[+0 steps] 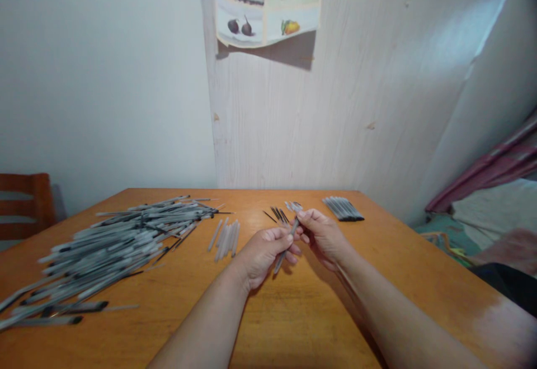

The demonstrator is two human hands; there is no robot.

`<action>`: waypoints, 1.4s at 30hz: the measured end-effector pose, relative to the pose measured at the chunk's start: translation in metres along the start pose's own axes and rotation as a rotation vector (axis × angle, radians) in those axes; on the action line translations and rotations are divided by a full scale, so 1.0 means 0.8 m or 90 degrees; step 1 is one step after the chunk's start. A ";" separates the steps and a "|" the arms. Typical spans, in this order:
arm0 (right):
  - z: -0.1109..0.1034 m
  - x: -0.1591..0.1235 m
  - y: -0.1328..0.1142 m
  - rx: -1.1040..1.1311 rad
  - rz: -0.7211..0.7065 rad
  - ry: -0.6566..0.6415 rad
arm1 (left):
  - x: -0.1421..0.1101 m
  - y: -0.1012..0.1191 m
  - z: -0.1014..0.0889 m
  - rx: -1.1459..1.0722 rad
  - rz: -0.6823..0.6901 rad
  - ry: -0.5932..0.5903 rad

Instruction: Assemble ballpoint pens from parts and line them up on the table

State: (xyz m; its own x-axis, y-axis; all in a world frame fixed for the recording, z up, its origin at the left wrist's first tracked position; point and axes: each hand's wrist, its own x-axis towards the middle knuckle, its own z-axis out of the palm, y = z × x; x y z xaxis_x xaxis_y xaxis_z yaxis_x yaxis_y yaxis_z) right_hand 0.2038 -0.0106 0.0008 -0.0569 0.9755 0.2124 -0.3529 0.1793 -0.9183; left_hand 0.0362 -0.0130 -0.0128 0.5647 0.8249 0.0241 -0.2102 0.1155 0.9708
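Both hands meet over the middle of the orange wooden table (293, 324). My left hand (264, 251) is closed round the lower part of a thin grey pen (286, 246), which slants up to the right. My right hand (321, 233) pinches the pen's upper end. A big pile of grey pens and pen parts (113, 246) covers the table's left side. A few clear pen barrels (226, 237) lie just left of my hands. Thin dark refills (277, 213) and small caps (293, 206) lie just beyond them.
A neat row of dark-tipped pens (343, 208) lies at the table's far right. A wooden chair (25, 204) stands at the left. A fruit poster (266, 3) hangs on the pale wall. Cloth and bedding (495, 190) lie to the right.
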 end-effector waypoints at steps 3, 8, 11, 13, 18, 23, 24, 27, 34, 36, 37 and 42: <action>-0.001 0.000 0.001 -0.003 -0.001 0.001 | 0.001 -0.001 0.000 0.007 -0.002 0.008; -0.003 -0.001 -0.004 -0.005 0.007 -0.009 | 0.002 -0.005 -0.003 -0.002 -0.017 0.004; -0.005 -0.001 -0.005 -0.032 0.004 0.006 | 0.003 -0.006 -0.004 -0.001 -0.025 0.012; -0.007 0.000 -0.004 -0.054 0.004 0.008 | 0.002 -0.006 -0.004 0.008 -0.025 0.019; -0.009 0.002 -0.001 -0.079 0.005 0.028 | 0.000 -0.003 0.000 0.008 -0.027 0.019; -0.008 0.000 -0.003 -0.082 0.016 0.020 | 0.002 -0.005 -0.002 0.004 -0.030 0.012; -0.008 0.000 -0.004 -0.075 0.017 0.015 | 0.003 -0.005 -0.003 0.004 -0.031 0.011; -0.010 0.001 -0.004 -0.069 0.007 0.014 | 0.003 -0.007 -0.003 0.003 -0.027 0.011; -0.009 0.003 -0.001 -0.092 0.009 0.039 | 0.000 -0.002 0.002 0.018 -0.024 0.028; -0.008 0.002 -0.002 -0.102 0.012 0.044 | 0.000 -0.002 0.002 0.015 -0.023 0.023; -0.008 0.002 -0.002 -0.106 0.013 0.041 | 0.000 -0.002 0.002 0.013 -0.022 0.019; -0.008 0.000 -0.006 -0.084 0.005 0.013 | 0.001 -0.003 0.000 0.006 -0.025 0.018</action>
State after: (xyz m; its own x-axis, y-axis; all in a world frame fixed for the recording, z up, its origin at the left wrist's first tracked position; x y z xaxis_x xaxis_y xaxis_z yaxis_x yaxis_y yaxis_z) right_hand 0.2115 -0.0109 0.0033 -0.0404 0.9792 0.1990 -0.2268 0.1850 -0.9562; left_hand 0.0372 -0.0131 -0.0148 0.5499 0.8350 -0.0208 -0.1805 0.1431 0.9731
